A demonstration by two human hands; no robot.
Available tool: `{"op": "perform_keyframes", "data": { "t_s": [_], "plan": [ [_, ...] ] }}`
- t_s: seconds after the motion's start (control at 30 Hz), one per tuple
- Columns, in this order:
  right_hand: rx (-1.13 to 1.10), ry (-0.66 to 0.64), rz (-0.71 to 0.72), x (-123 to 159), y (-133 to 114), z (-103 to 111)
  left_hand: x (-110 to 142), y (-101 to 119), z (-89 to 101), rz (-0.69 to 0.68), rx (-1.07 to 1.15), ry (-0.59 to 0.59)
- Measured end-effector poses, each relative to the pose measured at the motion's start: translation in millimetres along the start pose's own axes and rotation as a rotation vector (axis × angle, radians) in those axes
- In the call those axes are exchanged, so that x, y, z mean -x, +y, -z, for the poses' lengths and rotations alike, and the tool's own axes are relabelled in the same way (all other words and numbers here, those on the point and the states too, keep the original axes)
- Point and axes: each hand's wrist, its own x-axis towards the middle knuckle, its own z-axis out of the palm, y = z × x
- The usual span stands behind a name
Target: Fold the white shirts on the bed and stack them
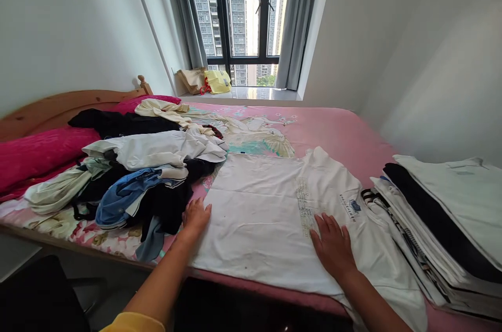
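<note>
on the bed [337, 123], a clothes heap [152, 150] fills the left end; next, the left hand [196, 215], fingers loose, gripping nothing visible, at the hem [214, 193] of the white shirt [254, 212]; the shirt lies flat along the near edge, likely light, soft and easily creased, best held at hem and shoulders; the right hand [332, 243], spread, empty, rests by its print [303, 201]; a folded stack [443, 232] stands at the right end

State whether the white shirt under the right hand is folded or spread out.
Spread out: the white shirt lies mostly flat on the bed, prints facing up, the right hand on it.
</note>
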Motion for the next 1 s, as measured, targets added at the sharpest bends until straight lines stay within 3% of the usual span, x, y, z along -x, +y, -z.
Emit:
{"op": "perform_keyframes", "data": {
  "t_s": [0.1,0.27,0.57,0.73,0.9,1.0],
  "plan": [
    [0.022,0.063,0.023,4.1,6.3,-15.2,-17.6,-10.3,-0.9,0.05,0.032,-0.049],
    [0.004,0.113,0.052,5.0,8.7,-15.9,-23.9,-9.0,-11.0,0.097,0.101,-0.061],
    [0.004,0.134,0.07,4.3,9.6,-19.5,-11.7,-13.3,-28.7,0.001,0.158,0.173],
    [0.015,0.065,0.021,-0.9,5.6,-9.6,-10.8,-12.4,-30.5,-0.069,0.171,0.212],
    [-0.054,-0.098,-0.199,-12.7,-31.1,9.9,-22.5,-19.8,-32.8,-0.08,0.215,0.186],
    [-0.202,-0.158,-0.032,-17.9,-72.8,17.7,-33.1,-25.5,-38.0,-0.061,0.19,0.149]
  ]
}}
